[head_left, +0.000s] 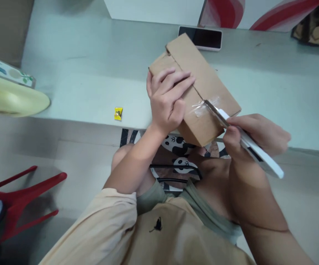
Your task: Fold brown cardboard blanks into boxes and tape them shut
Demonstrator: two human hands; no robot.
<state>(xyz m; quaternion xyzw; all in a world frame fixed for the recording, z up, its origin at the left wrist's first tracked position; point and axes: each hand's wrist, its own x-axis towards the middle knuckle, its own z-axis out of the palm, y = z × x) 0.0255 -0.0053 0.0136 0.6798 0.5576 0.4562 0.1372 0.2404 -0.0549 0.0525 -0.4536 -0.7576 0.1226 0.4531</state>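
A brown cardboard box (203, 73) lies tilted at the table's front edge, its near corner jutting past that edge. My left hand (168, 97) presses on its upper face, fingers spread across the seam. Clear tape (203, 106) covers the seam near the right end. My right hand (253, 134) is closed around a white utility knife (259, 154). The knife's blade touches the taped seam, its tip at or in the gap; how deep it sits I cannot tell.
A phone (203, 38) lies behind the box. A small yellow wrapped packet (118, 113) rests left of my left hand. Pale yellow and patterned items (13, 92) stand at the table's left end. A red stool (18, 198) is on the floor at left. White panels (154, 9) line the back.
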